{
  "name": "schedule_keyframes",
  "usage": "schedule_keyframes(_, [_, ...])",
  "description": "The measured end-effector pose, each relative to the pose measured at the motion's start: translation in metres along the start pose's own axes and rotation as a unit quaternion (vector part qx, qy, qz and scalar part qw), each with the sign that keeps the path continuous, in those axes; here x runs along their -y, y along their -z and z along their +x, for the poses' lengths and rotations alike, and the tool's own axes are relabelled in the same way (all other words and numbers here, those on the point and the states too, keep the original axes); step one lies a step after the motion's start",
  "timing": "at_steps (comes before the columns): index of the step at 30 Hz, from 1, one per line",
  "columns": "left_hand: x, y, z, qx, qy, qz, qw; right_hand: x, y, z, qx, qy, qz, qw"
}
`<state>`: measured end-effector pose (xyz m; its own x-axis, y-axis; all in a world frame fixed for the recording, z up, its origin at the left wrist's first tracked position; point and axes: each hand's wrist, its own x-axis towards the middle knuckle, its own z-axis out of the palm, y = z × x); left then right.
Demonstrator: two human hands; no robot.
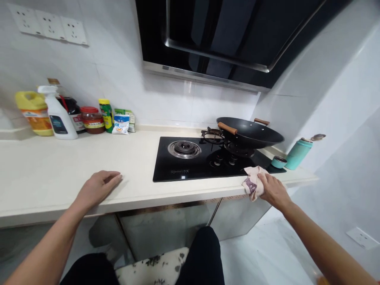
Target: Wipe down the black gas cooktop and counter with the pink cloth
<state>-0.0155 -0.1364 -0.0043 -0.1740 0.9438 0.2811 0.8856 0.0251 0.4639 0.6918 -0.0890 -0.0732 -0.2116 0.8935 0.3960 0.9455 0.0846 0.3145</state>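
Note:
My right hand (274,191) grips a pale pink cloth (253,183) with a purple patch. The cloth lies over the front edge of the counter, at the near right corner of the black gas cooktop (196,168). Left of the cooktop, my left hand (96,187) rests on the cream countertop (133,158). Its fingers are extended and hold nothing. A black wok (252,134) with wooden handles sits on the right burner. The left burner (184,149) is bare.
A teal bottle (299,154) and a small teal cup (279,162) stand right of the cooktop. Along the back left wall are a spray bottle (61,116), a yellow jug (35,114), a red-lidded jar (92,120) and packets (121,123). A black range hood (204,43) hangs above.

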Motion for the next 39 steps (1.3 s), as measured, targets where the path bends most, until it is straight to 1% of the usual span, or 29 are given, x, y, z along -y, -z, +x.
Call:
schedule_keyframes(2, [0.002,-0.003,0.001,0.002,-0.024,0.017,1.000,0.017,0.006,0.001,-0.007,0.008,0.008,1.000])
schedule_keyframes(4, [0.004,-0.007,0.000,-0.005,-0.041,0.030,0.999,0.039,0.012,0.001,-0.028,0.019,0.017,0.999])
schedule_keyframes(7, [0.005,-0.013,-0.004,-0.037,-0.056,0.035,0.997,0.077,0.022,0.001,-0.049,0.027,0.032,0.998])
schedule_keyframes(9, [0.004,-0.016,-0.008,-0.057,-0.064,0.034,0.996,0.105,0.032,0.003,-0.046,0.039,0.042,0.997])
schedule_keyframes(12, [0.003,-0.019,-0.012,-0.069,-0.063,0.026,0.995,0.155,0.052,0.011,-0.036,0.081,0.054,0.995])
schedule_keyframes(14, [0.003,-0.020,-0.014,-0.075,-0.061,0.016,0.995,0.192,0.068,0.018,-0.040,0.118,0.060,0.990])
schedule_keyframes(17, [0.005,-0.018,-0.015,-0.093,-0.081,-0.004,0.992,0.251,0.092,0.030,-0.072,0.181,0.081,0.977])
schedule_keyframes(19, [0.002,-0.017,-0.019,-0.120,-0.119,-0.016,0.986,0.292,0.107,0.038,-0.095,0.225,0.101,0.964])
schedule_keyframes(21, [-0.007,-0.019,-0.028,-0.152,-0.168,-0.029,0.974,0.333,0.122,0.046,-0.107,0.263,0.115,0.952])
schedule_keyframes(23, [-0.023,-0.028,-0.047,-0.175,-0.218,-0.047,0.959,0.375,0.136,0.051,-0.111,0.292,0.129,0.941])
schedule_keyframes(26, [-0.050,-0.052,-0.084,-0.173,-0.296,-0.065,0.937,0.431,0.152,0.056,-0.105,0.300,0.171,0.932])
schedule_keyframes(28, [-0.058,-0.069,-0.105,-0.179,-0.341,-0.047,0.922,0.456,0.159,0.058,-0.097,0.292,0.216,0.927])
schedule_keyframes(30, [-0.057,-0.082,-0.117,-0.192,-0.345,-0.028,0.919,0.463,0.165,0.058,-0.083,0.299,0.262,0.914])
schedule_keyframes(32, [-0.048,-0.088,-0.120,-0.196,-0.326,-0.011,0.925,0.449,0.169,0.059,-0.059,0.342,0.311,0.885])
schedule_keyframes(33, [-0.043,-0.088,-0.119,-0.192,-0.327,0.004,0.926,0.434,0.171,0.061,-0.045,0.372,0.335,0.865])
schedule_keyframes(35, [-0.037,-0.085,-0.115,-0.169,-0.342,0.059,0.923,0.395,0.171,0.066,-0.024,0.430,0.387,0.816])
schedule_keyframes(36, [-0.038,-0.082,-0.113,-0.156,-0.344,0.095,0.921,0.372,0.168,0.070,-0.023,0.428,0.404,0.808])
schedule_keyframes(37, [-0.041,-0.079,-0.112,-0.142,-0.336,0.130,0.922,0.347,0.162,0.074,-0.036,0.404,0.413,0.815])
schedule_keyframes(39, [-0.052,-0.074,-0.110,-0.110,-0.292,0.186,0.932,0.298,0.144,0.083,-0.102,0.315,0.405,0.852])
